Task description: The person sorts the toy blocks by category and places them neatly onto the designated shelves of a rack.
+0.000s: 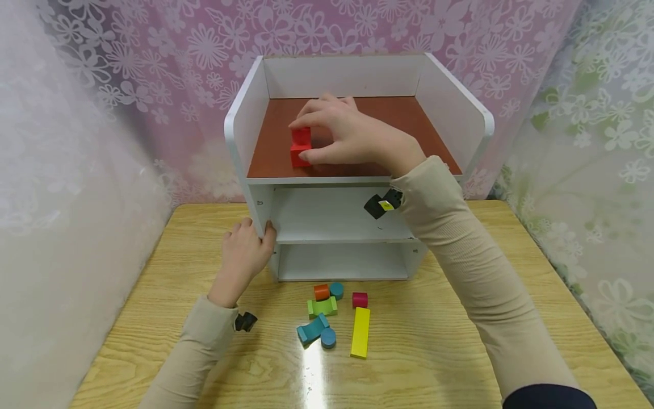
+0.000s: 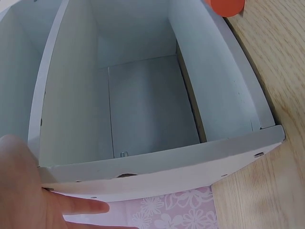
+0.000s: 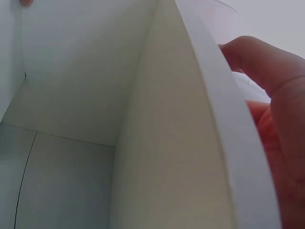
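I find the right hand point(image 1: 352, 132) pinching the red piece point(image 1: 298, 157) and the left hand point(image 1: 245, 250) gripping the shelf unit point(image 1: 337, 213); an uneven release could drag or topple the former.

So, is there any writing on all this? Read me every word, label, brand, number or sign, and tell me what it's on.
No readable text anywhere.
Yellow patch on the black device by the right hand: too small to tell whether it bears a sign.
Shelf, red piece, loose blocks: no lettering visible.
Curtain: only flower patterns.
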`<state>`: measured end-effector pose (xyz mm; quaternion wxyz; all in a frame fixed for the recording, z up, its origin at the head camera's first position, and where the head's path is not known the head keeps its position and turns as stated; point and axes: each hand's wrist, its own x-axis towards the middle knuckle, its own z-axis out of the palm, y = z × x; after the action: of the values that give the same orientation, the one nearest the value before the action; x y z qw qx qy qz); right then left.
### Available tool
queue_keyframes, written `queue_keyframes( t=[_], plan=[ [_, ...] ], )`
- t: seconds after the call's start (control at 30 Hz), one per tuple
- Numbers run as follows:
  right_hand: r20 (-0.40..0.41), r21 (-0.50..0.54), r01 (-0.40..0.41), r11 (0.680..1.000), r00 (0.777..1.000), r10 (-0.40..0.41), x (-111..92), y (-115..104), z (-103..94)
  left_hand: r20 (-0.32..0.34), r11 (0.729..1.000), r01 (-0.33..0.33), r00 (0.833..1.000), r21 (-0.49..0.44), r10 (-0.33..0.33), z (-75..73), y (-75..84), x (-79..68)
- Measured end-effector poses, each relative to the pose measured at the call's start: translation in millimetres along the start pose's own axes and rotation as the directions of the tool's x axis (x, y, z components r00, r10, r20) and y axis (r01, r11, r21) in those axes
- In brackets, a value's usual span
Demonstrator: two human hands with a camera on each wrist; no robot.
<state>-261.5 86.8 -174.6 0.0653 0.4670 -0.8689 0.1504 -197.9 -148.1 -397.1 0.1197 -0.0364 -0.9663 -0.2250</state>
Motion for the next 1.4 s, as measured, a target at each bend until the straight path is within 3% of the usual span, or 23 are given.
queue_keyframes(
  t=[0.27, 0.73, 0.83, 0.97, 1.1, 1.4],
  plan=[
    [0.012, 0.002, 0.023, 1.000, 1.000, -0.023, -1.6, 0.3, -1.4, 0.002, 1.000, -0.005, 1.000, -0.001, 0.005, 0.2, -0.3, 0.2],
    [-0.138, 0.024, 0.123, 0.992, 0.983, -0.118, -26.0, -12.6, -8.5, 0.006, 1.000, -0.019, 1.000, 0.008, 0.019, 0.1, 1.2, 0.3],
    [-0.192, 0.010, 0.202, 0.979, 0.962, -0.196, -32.3, -16.5, -8.5, -0.003, 1.000, -0.017, 1.000, 0.005, 0.017, 0.9, 0.6, 0.9],
    [-0.266, 0.003, 0.322, 0.947, 0.913, -0.310, -41.6, -22.7, -5.5, -0.006, 1.000, -0.013, 1.000, 0.006, 0.013, 1.5, -0.2, 1.1],
    [-0.314, -0.007, 0.389, 0.921, 0.874, -0.372, -51.9, -29.1, -0.4, -0.008, 1.000, -0.011, 1.000, 0.006, 0.011, 1.4, 0.1, 1.3],
    [-0.351, -0.005, 0.463, 0.887, 0.829, -0.435, -75.7, -42.3, 16.6, -0.002, 1.000, -0.010, 1.000, 0.007, 0.010, 0.7, 0.7, 1.2]
  ],
)
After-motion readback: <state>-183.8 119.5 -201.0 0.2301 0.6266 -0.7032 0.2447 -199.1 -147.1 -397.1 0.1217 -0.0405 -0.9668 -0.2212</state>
